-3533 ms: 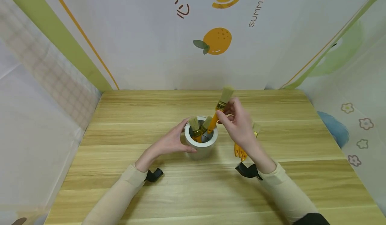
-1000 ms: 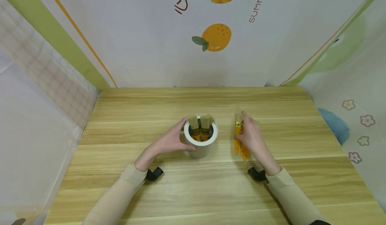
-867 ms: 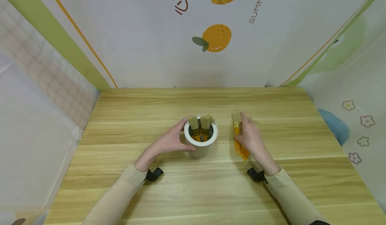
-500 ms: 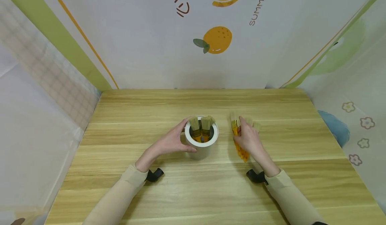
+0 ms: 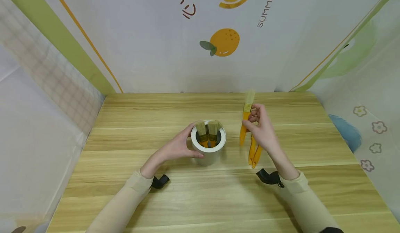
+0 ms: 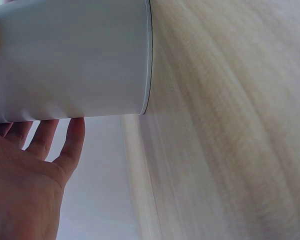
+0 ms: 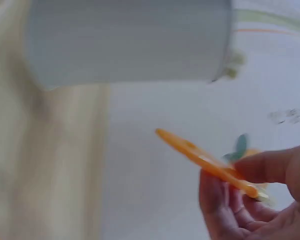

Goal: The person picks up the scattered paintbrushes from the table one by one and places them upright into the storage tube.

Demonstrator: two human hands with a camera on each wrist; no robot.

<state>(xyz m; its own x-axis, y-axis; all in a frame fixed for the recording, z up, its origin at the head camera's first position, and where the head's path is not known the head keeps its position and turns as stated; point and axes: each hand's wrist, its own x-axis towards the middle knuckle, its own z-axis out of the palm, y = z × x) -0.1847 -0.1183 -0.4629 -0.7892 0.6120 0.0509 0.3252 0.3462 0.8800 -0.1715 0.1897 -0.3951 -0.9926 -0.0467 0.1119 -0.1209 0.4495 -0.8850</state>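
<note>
My left hand (image 5: 176, 147) holds a white round can (image 5: 204, 158), thumb on its near side and fingers curved round its left. In the left wrist view the fingertips touch the can's smooth wall (image 6: 85, 65). Several paintbrushes (image 5: 213, 130) stand in the can, pale bristles up. My right hand (image 5: 263, 130) pinches another paintbrush (image 5: 243, 130) above the table, right of the can, bristles up and orange handle down. The right wrist view shows its orange handle (image 7: 195, 155) between thumb and fingers. Two more orange-handled paintbrushes (image 5: 257, 156) lie below that hand, which hides their bristles.
The wooden table (image 5: 200, 198) reaches back to a white printed cloth (image 5: 156, 52). Side cloths (image 5: 37, 122) hang at left and right. A black wrist mount (image 5: 160, 181) sits on the left wrist and a matching mount (image 5: 268, 177) on the right.
Since half a second ago, my right hand has lifted one paintbrush off the table and turned it upright. Earlier, another brush went into the can. The left hand stays on the can.
</note>
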